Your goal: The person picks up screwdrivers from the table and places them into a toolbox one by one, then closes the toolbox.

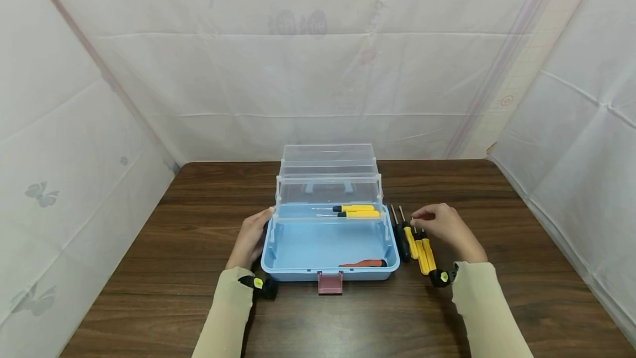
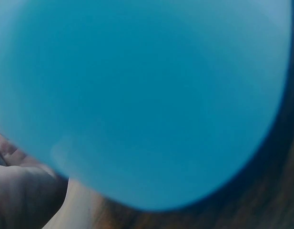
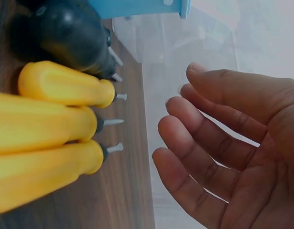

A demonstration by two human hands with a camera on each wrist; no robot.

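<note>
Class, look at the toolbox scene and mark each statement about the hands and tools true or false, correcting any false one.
1. The toolbox stands open. True.
2. The left hand holds a screwdriver. False: it rests against the toolbox's left side.
3. Two yellow-handled screwdrivers lie in the upper tray. True.
4. The right hand grips a screwdriver firmly. False: the right wrist view shows its fingers relaxed and holding nothing.
5. The screwdrivers on the table lie left of the toolbox. False: they lie to its right.
</note>
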